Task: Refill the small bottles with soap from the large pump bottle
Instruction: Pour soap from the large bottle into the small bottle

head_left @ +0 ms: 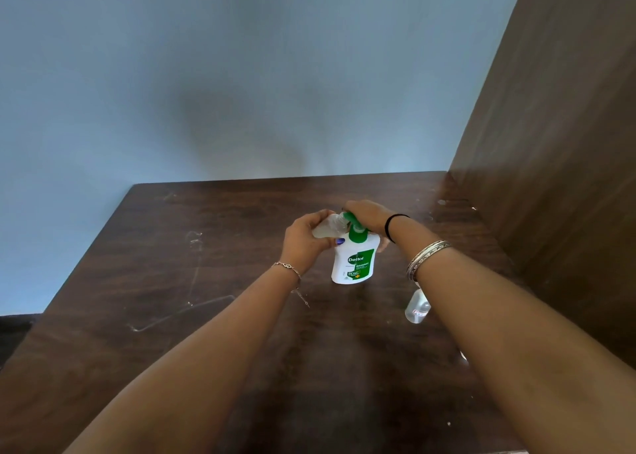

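Your left hand (pixel 304 238) curls around a small clear bottle (pixel 325 228), thumb and fingers wrapped about its body, holding it tilted so that its open mouth meets the spout of the green pump head (pixel 354 224). Your right hand (pixel 366 216) lies over the top of that pump head, fingers bent down across it; you cannot tell from here how hard it presses. The large pump bottle (pixel 354 261), white with a green label reading Dettol, stands upright on the dark wooden table (pixel 206 281), near the middle of the tabletop, directly below your two hands. A second small clear bottle (pixel 417 307) with a bit of red and white label stands on the table nearer to you and to the right, partly hidden under your right forearm and well apart from the pump bottle. You wear a thin chain bracelet (pixel 287 267) on the left wrist, and a black band (pixel 390 228) and silver bangles (pixel 426 255) on the right. A pale blue wall (pixel 241 75) rises behind the table, with a brown panel (pixel 568 144) at the right.
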`<state>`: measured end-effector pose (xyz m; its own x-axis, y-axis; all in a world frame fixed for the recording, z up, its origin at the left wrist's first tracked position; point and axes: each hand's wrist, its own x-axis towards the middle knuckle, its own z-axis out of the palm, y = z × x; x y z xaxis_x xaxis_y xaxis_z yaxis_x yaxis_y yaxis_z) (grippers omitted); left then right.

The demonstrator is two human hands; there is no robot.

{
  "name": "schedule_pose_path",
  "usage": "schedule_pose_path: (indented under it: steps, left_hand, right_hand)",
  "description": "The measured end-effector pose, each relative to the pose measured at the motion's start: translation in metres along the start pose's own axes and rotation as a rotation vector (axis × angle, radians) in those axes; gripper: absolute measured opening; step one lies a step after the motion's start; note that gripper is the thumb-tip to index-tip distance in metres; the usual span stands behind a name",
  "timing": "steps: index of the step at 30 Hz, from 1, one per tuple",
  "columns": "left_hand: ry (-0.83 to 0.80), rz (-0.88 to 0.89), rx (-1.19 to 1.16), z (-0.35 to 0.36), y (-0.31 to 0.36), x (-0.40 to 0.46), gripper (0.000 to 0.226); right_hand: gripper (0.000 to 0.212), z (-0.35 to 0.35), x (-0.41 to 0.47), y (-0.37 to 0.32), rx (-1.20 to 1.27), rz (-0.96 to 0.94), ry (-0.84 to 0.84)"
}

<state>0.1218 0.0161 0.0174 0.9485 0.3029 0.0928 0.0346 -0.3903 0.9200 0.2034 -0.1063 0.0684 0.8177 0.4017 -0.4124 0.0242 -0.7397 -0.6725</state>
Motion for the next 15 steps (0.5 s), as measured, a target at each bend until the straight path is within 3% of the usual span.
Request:
schedule_pose_path:
  steps: [4, 7, 11, 15]
  left_hand:
    - [-0.006, -0.017, -0.021, -0.0004, 0.0027, 0.0, 0.05]
    - [0.0, -0.022, -0.001, -0.0004, 0.0023, -0.0007, 0.049]
    - [0.014, -0.038, 0.017, -0.0005, 0.0004, -0.0004, 0.05]
    - [-0.002, -0.041, -0.025, 0.0004, 0.0056, -0.0034, 0.048]
  right_hand:
    - [0.015, -0.0043, -0.0022, 0.002, 0.017, 0.089, -0.103]
    - [0.007, 0.0008, -0.0007, 0.0028, 0.025, 0.093, -0.053]
    - [0.02, 0.0035, -0.0042, 0.0005, 0.173, 0.105, 0.099]
    - [0.027, -0.0003, -0.0068, 0.0, 0.2, 0.162, -0.027]
